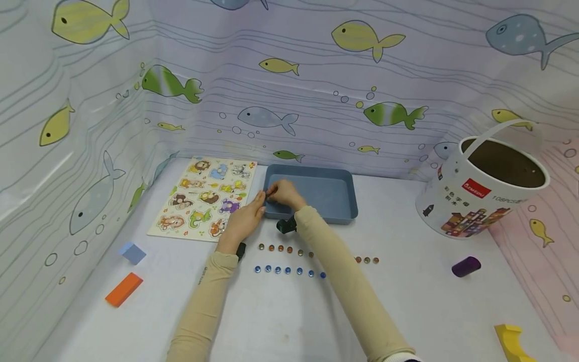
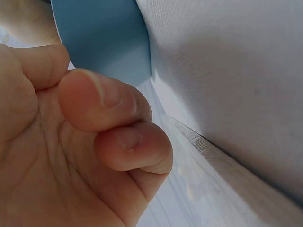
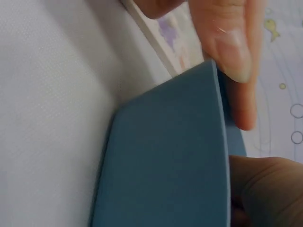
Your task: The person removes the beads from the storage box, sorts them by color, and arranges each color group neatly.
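My left hand reaches to the left end of the blue-grey tray, between it and an animal puzzle board. From the other side, my right hand bends over the tray's left end. Fingertips of both hands meet at the rim, with a small dark reddish spot there, too small to name. In the left wrist view two left fingers are bent toward the palm. The right wrist view shows left fingers over the tray corner and part of my right hand beside the wall. Anything held is hidden.
Below the tray lie a row of amber and greenish beads and a row of blue beads. A large white bucket stands right. Blocks lie around: purple cylinder, yellow arch, orange block, pale blue block.
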The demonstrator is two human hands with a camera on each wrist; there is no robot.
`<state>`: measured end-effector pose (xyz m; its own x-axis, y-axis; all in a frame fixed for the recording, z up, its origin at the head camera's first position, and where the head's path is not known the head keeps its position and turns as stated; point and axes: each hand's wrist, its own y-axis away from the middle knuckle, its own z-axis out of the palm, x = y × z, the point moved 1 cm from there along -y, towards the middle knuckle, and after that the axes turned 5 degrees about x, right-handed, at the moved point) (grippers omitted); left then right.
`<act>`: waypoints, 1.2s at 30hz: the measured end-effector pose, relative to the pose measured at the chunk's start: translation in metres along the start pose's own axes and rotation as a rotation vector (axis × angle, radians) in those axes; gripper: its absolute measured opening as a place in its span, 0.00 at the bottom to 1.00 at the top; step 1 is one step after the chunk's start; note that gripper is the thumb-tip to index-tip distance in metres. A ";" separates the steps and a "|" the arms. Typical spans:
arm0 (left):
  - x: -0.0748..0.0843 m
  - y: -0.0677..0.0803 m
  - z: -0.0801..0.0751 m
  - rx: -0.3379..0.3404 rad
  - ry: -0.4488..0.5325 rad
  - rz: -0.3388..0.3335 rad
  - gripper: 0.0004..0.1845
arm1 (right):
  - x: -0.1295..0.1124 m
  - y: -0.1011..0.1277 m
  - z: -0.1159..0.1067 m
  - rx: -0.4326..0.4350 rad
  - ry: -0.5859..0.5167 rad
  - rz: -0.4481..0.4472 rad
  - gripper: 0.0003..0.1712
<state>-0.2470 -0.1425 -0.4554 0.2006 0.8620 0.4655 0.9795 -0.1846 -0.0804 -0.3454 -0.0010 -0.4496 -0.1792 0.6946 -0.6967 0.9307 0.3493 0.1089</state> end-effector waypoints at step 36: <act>-0.002 -0.003 0.003 -0.017 0.017 -0.014 0.28 | 0.078 0.089 -0.115 0.086 -0.320 -0.016 0.16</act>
<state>-0.2500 -0.1425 -0.4588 0.1869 0.8564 0.4813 0.9817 -0.1809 -0.0593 -0.3128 0.1567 -0.4131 -0.0974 0.4517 -0.8869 0.9545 0.2947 0.0453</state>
